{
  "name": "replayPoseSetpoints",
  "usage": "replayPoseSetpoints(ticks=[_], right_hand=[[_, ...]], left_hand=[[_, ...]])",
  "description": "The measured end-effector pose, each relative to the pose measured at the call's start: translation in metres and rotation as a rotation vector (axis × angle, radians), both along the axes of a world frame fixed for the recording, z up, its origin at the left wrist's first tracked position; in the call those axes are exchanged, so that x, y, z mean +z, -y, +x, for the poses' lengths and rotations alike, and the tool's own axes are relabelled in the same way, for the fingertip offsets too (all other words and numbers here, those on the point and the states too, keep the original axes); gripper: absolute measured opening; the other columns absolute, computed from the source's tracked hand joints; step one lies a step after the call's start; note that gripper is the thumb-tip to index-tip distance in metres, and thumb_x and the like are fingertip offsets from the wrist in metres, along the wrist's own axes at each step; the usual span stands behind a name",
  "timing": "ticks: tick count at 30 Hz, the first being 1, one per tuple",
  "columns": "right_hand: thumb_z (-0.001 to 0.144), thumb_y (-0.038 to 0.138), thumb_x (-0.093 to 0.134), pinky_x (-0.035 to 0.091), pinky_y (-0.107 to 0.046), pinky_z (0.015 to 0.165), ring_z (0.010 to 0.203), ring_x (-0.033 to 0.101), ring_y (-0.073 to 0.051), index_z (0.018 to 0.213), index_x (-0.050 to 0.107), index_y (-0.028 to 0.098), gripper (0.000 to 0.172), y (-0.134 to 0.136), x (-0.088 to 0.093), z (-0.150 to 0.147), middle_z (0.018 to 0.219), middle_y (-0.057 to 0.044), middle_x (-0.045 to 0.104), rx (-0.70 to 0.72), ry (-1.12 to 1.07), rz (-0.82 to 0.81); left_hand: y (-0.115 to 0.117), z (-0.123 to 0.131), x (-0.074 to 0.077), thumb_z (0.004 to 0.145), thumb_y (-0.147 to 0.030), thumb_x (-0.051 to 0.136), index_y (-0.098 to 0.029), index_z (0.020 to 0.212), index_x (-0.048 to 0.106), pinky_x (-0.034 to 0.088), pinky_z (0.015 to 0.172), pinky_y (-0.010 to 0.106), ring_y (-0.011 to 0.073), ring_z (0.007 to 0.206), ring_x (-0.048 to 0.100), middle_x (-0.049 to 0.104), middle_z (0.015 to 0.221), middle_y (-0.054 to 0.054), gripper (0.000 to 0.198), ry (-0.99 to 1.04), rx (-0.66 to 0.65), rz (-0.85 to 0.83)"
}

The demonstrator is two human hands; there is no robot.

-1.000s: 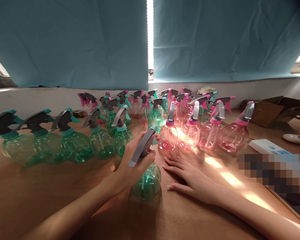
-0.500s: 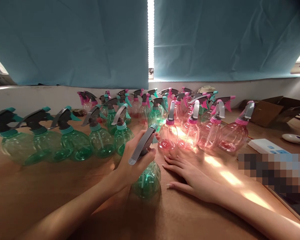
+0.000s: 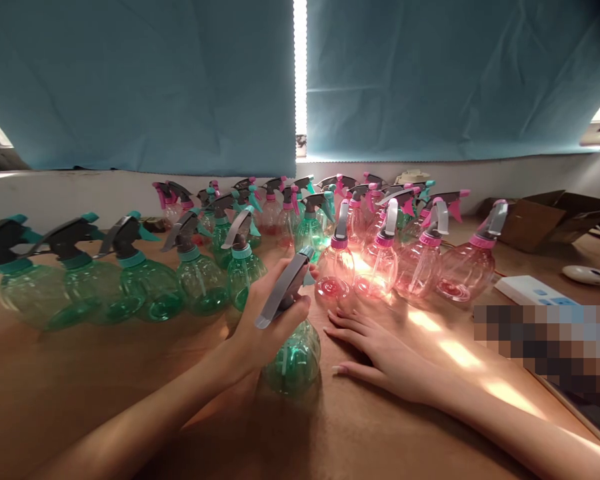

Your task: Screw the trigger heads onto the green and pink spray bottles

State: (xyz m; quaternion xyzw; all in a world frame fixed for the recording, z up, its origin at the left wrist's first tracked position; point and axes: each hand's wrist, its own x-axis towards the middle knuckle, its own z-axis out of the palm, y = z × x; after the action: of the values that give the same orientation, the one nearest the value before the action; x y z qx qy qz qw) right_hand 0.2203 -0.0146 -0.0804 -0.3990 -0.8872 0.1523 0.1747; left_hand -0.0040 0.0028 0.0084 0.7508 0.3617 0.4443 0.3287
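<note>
My left hand (image 3: 263, 327) is wrapped round the neck and spray head of a green spray bottle (image 3: 293, 360) that stands on the brown table (image 3: 80, 393) in front of me. Its grey trigger (image 3: 280, 293) sticks out over my fingers. My right hand (image 3: 380, 350) lies flat on the table just right of that bottle, fingers stretched out and holding nothing. Directly beyond the right hand stands a pink spray bottle (image 3: 333, 273).
A row of green spray bottles (image 3: 145, 283) runs along the left, a row of pink ones (image 3: 420, 263) to the right, with several more behind. A white box (image 3: 527, 290), a cardboard box (image 3: 545, 217) and blue curtains (image 3: 140, 80) are at the right and back.
Hardly anything has changed; both hands stay where they were, and the view has shifted very slightly.
</note>
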Motion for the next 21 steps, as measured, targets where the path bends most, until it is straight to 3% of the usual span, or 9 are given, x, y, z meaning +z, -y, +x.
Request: replayPoseSetpoints(ticks=[4, 17, 21], right_hand=[[0.093, 0.059, 0.051, 0.027, -0.055, 0.117, 0.142, 0.035, -0.032, 0.142, 0.052, 0.021, 0.061, 0.0011, -0.0003, -0.001, 0.152, -0.011, 0.044, -0.017, 0.007, 0.0], [0.094, 0.059, 0.05, 0.024, -0.056, 0.117, 0.142, 0.034, -0.031, 0.142, 0.051, 0.022, 0.062, 0.0026, -0.0012, -0.001, 0.152, -0.011, 0.044, -0.035, 0.008, -0.002], [0.094, 0.06, 0.049, 0.024, -0.055, 0.117, 0.143, 0.033, -0.031, 0.142, 0.051, 0.022, 0.061, 0.003, 0.0011, -0.0012, 0.153, -0.01, 0.043, -0.032, 0.018, 0.002]], left_hand=[[-0.0005, 0.0006, 0.0001, 0.08, -0.019, 0.052, -0.022, 0.081, 0.045, 0.036, 0.058, 0.028, 0.0113, 0.058, 0.039, 0.041, 0.071, -0.005, 0.008, -0.011, 0.003, 0.012], [0.0004, 0.0, 0.0, 0.081, -0.02, 0.051, -0.022, 0.085, 0.048, 0.038, 0.058, 0.028, 0.0143, 0.066, 0.052, 0.043, 0.068, -0.005, 0.006, -0.045, 0.038, 0.003], [0.0024, 0.0019, 0.0023, 0.078, -0.019, 0.048, -0.021, 0.096, 0.054, 0.039, 0.058, 0.028, 0.0174, 0.072, 0.056, 0.041, 0.066, -0.004, 0.019, -0.044, 0.05, 0.008]])
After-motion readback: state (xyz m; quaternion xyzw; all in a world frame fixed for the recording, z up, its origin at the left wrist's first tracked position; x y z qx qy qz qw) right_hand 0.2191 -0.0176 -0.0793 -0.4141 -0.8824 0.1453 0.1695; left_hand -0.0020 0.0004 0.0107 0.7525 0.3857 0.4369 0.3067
